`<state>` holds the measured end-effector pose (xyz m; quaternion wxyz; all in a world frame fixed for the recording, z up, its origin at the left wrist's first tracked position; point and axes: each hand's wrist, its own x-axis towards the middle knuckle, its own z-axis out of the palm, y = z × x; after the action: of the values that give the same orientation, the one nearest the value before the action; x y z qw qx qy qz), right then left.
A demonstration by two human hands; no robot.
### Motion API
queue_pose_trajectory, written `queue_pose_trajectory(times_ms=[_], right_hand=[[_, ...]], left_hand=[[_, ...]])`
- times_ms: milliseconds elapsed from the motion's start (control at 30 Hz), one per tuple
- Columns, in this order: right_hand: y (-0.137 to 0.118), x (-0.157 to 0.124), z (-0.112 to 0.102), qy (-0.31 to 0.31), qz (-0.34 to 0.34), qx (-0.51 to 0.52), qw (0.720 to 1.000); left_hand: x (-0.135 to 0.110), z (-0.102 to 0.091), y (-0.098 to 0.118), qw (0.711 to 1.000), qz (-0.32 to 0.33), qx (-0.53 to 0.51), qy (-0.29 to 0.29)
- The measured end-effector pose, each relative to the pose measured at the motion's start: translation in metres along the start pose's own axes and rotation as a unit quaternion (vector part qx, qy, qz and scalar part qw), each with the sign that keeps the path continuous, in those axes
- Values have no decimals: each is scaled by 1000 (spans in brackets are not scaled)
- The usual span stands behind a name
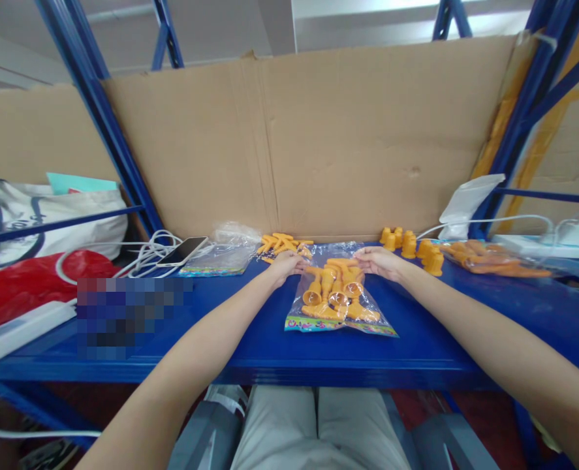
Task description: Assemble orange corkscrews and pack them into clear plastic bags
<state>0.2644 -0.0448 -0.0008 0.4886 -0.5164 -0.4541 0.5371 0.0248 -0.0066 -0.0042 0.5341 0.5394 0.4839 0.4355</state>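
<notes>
A clear plastic bag (296, 313) with a colourful printed strip lies flat on the blue table in front of me. Inside it are several orange plastic pieces (338, 287), some shaped like small trumpets or cups with round open ends. My left hand (290, 265) grips the bag's upper left side with its fingertips. On the opposite edge, my right hand (380, 262) pinches the plastic near the top. The bag's far end spreads out behind both hands. Just beyond my left hand sits a pile of thin orange pieces (282, 243).
Flat, printed bags (220, 258) and a phone (184, 251) lie at left beside white cables (145, 254) and a red bag (49, 281). Orange cup-shaped pieces (433, 260) and a filled bag (495, 258) are at right. A cardboard wall (343, 143) closes off the back.
</notes>
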Motion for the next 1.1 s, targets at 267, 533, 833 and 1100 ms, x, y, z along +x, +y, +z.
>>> queue_pose_trajectory(times_ms=[267,533,833,1100], right_hand=[[-3,-4,2,-30,6,8,999],[-1,1,-2,-18,-10,-3,1000],[7,9,-6,-18,-58,-37,997],[10,23,-7,-14,-235,-289,928]], left_hand=[[9,-7,-7,998,18,-9,-51],[21,-22,-14,993,61,12,-96],[25,-21,-14,986,100,91,-93],[27,-20,-13,954,212,200,-74]])
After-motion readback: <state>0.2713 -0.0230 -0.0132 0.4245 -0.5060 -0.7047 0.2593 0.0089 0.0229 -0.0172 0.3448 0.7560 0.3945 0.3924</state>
